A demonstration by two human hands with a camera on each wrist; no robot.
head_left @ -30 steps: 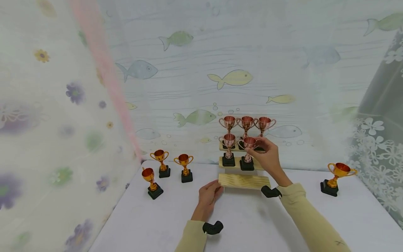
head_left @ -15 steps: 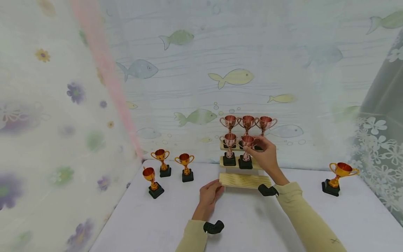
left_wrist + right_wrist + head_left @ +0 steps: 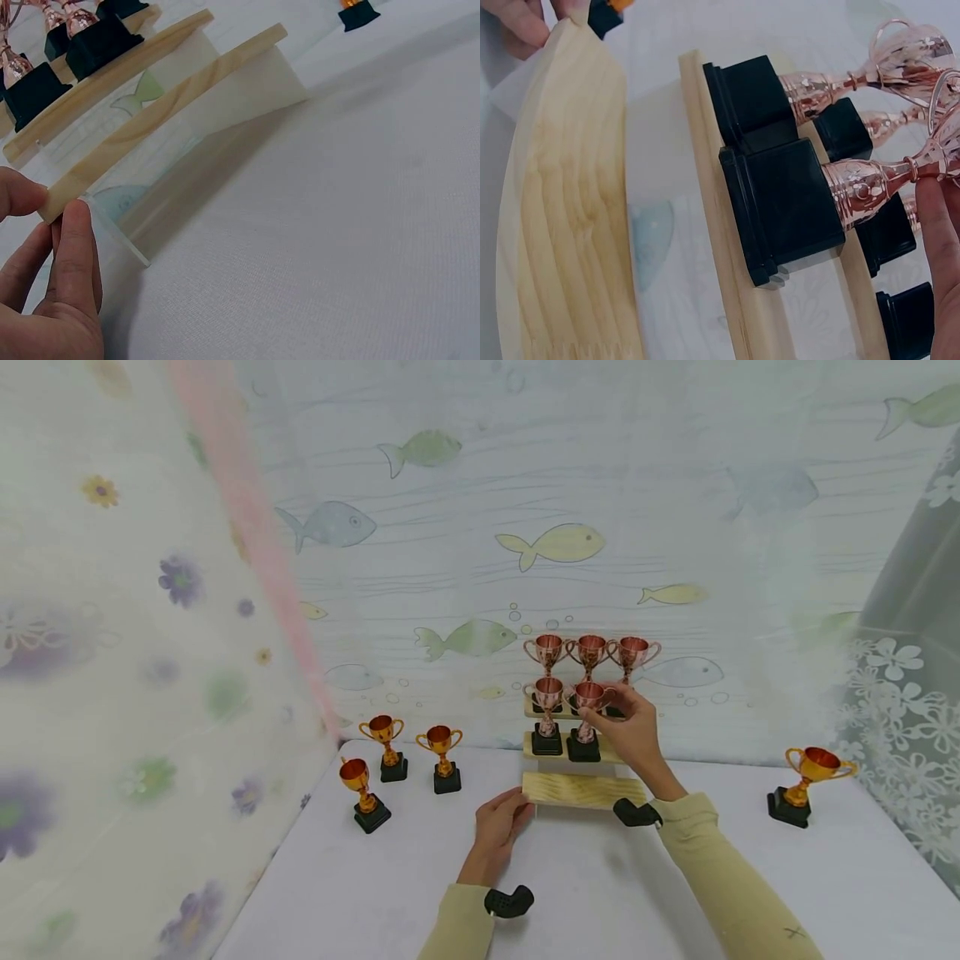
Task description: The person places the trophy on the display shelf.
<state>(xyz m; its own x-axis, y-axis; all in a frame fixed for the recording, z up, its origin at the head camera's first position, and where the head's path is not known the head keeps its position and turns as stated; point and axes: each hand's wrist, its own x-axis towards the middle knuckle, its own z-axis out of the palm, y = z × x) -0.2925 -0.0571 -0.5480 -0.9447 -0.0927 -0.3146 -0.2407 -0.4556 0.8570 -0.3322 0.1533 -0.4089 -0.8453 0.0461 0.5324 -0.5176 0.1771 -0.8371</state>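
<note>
Shifted slightly left, a pink trophy (image 3: pixel 586 732) stands on the middle shelf (image 3: pixel 724 247) (just beside its twin (image 3: pixel 546 720)), pinched in the right hand (image 3: pixel 634 725); the left hand (image 3: pixel 498 820) grips the bottom shelf (image 3: pixel 582 790) by its end.

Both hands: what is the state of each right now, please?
Left hand: pinching the lowest shelf at one end.
Right hand: holding a pink trophy.
</note>
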